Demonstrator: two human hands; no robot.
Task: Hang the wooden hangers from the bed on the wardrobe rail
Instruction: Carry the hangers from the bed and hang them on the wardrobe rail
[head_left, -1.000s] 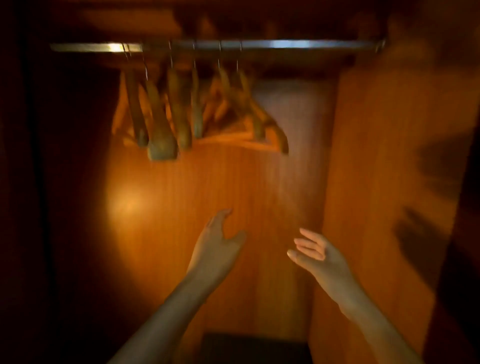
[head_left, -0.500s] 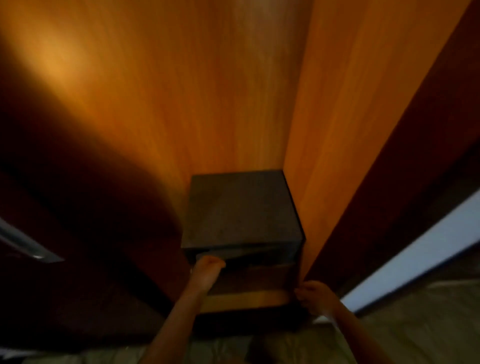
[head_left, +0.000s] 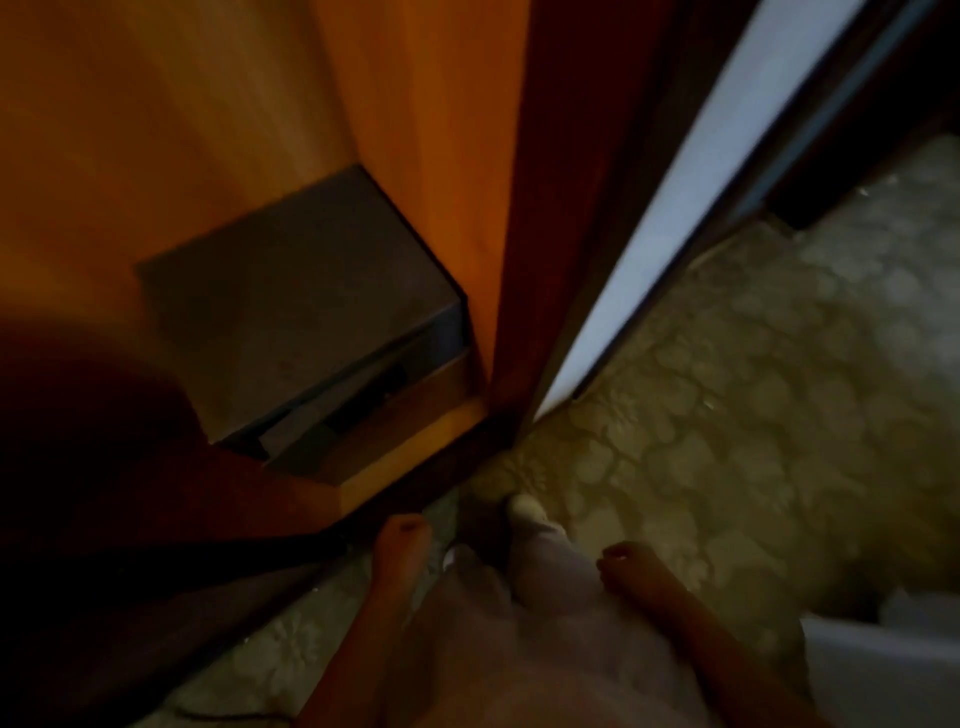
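Head view tilted down at the wardrobe floor, blurry and dim. Left hand (head_left: 402, 535) sits low centre of the frame, arm running down to the bottom edge; it looks loosely curled with nothing in it, but blur hides the fingers, so whether they are spread or closed cannot be told. Right hand (head_left: 623, 561) is lower right of centre, arm going off toward the bottom right; also looks curled and holding nothing, finger state not readable. Both hands hang over the patterned carpet (head_left: 753, 389) that fills the right half of the frame.

Between the hands: a pale trouser leg (head_left: 545, 577) ending in a white sock (head_left: 524, 506), toe just beside the wardrobe's bottom corner.

Dark box (head_left: 291, 306) left of centre, on the wardrobe floor, pushed against the orange wooden side panel (head_left: 431, 156); a slot or opening shows on its front face. Orange back panel (head_left: 156, 104) fills the upper left. A white strip (head_left: 701, 197) runs diagonally from top right down to the wardrobe corner.

White object (head_left: 883, 670) at the lower right corner, cannot tell what it is.

No hangers and no rail in view.
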